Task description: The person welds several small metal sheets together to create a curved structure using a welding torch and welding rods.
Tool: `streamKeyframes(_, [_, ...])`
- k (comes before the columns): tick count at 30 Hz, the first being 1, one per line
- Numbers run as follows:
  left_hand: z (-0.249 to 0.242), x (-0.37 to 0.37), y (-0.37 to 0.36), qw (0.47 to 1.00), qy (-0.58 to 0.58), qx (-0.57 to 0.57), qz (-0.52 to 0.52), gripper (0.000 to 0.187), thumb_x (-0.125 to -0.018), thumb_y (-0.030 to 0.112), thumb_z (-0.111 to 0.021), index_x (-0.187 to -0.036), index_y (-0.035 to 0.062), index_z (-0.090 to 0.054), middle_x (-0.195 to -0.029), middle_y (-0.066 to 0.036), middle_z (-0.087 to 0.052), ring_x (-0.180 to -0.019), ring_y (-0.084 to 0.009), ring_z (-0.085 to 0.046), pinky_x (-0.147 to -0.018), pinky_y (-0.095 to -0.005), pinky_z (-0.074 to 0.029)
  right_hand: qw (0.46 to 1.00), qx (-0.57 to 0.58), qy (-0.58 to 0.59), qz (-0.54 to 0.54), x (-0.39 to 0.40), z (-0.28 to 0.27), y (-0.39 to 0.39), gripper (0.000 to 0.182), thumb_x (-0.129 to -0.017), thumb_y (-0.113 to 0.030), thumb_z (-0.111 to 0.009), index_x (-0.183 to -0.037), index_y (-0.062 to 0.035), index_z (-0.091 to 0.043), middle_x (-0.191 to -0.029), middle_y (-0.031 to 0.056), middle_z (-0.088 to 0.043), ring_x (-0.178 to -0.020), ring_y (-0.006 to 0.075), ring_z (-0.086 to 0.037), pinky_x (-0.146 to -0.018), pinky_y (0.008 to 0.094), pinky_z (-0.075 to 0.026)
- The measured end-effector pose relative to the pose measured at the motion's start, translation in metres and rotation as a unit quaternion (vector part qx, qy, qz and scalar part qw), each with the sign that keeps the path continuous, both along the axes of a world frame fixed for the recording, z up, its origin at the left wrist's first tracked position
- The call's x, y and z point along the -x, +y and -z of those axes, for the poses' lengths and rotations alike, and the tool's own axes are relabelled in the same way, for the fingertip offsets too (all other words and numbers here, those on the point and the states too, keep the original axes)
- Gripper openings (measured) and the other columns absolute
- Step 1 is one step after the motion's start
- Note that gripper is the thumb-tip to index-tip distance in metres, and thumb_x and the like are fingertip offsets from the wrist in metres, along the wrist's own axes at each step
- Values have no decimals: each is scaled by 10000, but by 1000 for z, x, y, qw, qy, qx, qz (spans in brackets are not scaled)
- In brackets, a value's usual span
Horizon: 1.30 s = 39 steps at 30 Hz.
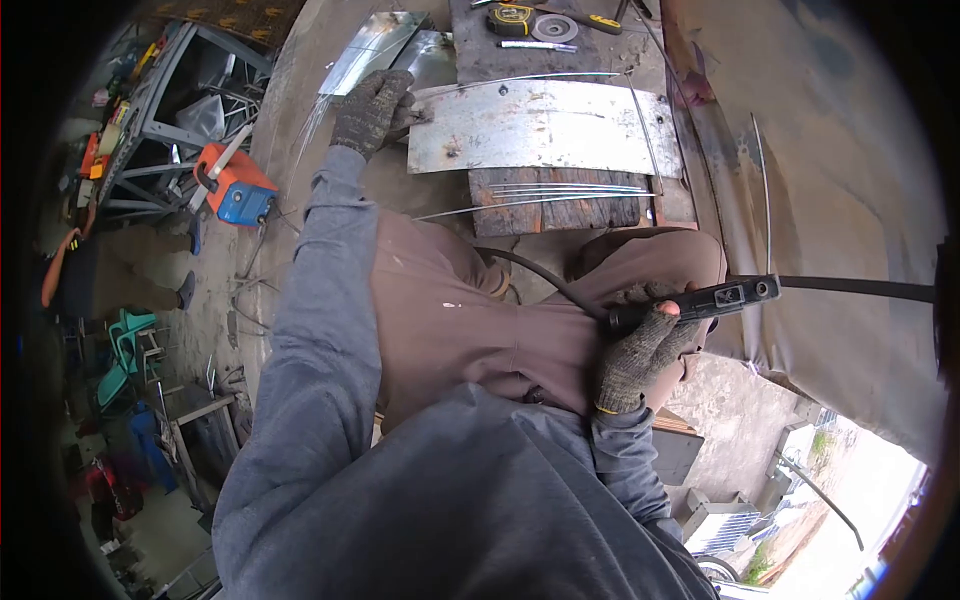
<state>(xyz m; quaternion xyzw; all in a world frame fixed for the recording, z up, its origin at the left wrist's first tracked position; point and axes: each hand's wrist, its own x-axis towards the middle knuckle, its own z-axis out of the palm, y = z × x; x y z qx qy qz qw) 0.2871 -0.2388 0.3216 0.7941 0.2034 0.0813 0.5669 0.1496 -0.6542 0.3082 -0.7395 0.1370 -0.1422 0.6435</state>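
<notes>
My gloved left hand (372, 112) is closed at the left end of a curved, rust-spotted metal sheet (540, 125), its fingertips at the edge. The sheet rests across a dark, worn wooden board (560, 215), where several thin welding rods (570, 190) lie side by side. In my gloved right hand (645, 350), above my right knee, is a black welding electrode holder (735, 296). A thin electrode (762, 190) stands out from its jaw end, pointing away from me. The holder's cable (545, 275) runs back over my lap.
Beyond the sheet lie a tape measure (510, 20), a grinding disc (555, 28) and a marker (538, 45). Shiny metal offcuts (370, 50) are at far left. An orange-and-blue machine (237, 188) stands left, near another person's feet (187, 290). A large brown surface (830, 190) rises on the right.
</notes>
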Motion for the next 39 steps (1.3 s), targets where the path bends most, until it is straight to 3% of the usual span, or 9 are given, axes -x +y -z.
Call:
streamKeyframes(2, [5,11,13,987,-52,-132,77,266,-994,280,-594,-1125,60,-663,-968,-69,-671,-814,-106,-624,-696,-254,-535,998,62,-26,4,-1,-4,2,657,-1052,-468,-417,-1452,50,-351,-1262,151,-485,-1071,205,-512,-971,321,-421])
streamKeyframes(3, [1,25,8,996,-11,15,84,281,-997,311,-590,-1112,66,-664,-960,-32,-692,-814,-123,-645,-741,-276,-536,998,49,-36,14,-1,-3,4,673,-1049,-493,-404,-1450,45,-360,-1251,147,-487,-1066,207,-519,-968,322,-424])
streamKeyframes(4, [-3,39,3,997,-12,13,78,281,-997,311,-590,-1112,66,-664,-960,-32,-692,-814,-123,-645,-741,-276,-536,998,47,-37,9,-1,-5,7,673,-1049,-493,-404,-1450,45,-360,-1251,147,-487,-1066,207,-519,-968,322,-424])
streamKeyframes(6, [-7,63,-12,935,65,-218,271,269,-977,298,-610,-1131,81,-652,-1073,-56,-682,-963,-155,-644,-852,-316,-521,1000,6,-16,-3,-1,-18,10,682,-1043,-504,-412,-1450,41,-365,-1243,141,-489,-1063,205,-524,-969,320,-424])
streamKeyframes(8, [-22,83,-53,892,165,-301,295,284,-938,290,-634,-1153,105,-648,-1156,-81,-665,-1067,-224,-630,-945,-358,-493,999,41,-14,-1,0,-18,9,689,-1038,-511,-421,-1449,40,-366,-1238,136,-491,-1055,201,-524,-964,317,-426])
streamKeyframes(11, [16,101,-69,867,77,-403,282,309,-902,282,-650,-1166,122,-647,-1157,-97,-664,-1084,-303,-627,-965,-395,-491,998,-43,18,-33,0,-10,6,673,-1044,-493,-420,-1451,40,-360,-1259,144,-485,-1087,209,-515,-983,323,-415])
streamKeyframes(14, [11,98,-83,867,206,-360,277,334,-888,268,-647,-1184,114,-646,-1176,-105,-661,-1109,-332,-611,-978,-419,-486,999,27,-27,4,-1,-11,8,656,-1053,-469,-414,-1455,45,-349,-1304,161,-470,-1136,220,-495,-1014,335,-395])
streamKeyframes(21, [11,86,-99,887,95,-359,273,281,-891,240,-636,-1133,101,-672,-1141,-128,-663,-1061,-327,-626,-939,-422,-497,1000,0,15,-2,0,0,1,610,-1063,-328,-443,-1486,80,-280,-1492,232,-362,-1347,311,-400,-1119,356,-305])
streamKeyframes(39, [8,66,-136,911,171,-290,238,274,-835,288,-686,-1060,138,-637,-1076,-131,-654,-1022,-326,-637,-904,-434,-504,999,-42,1,-11,1,6,1,574,-1058,-298,-456,-1481,56,-296,-1347,151,-457,-1144,208,-494,-992,307,-404])
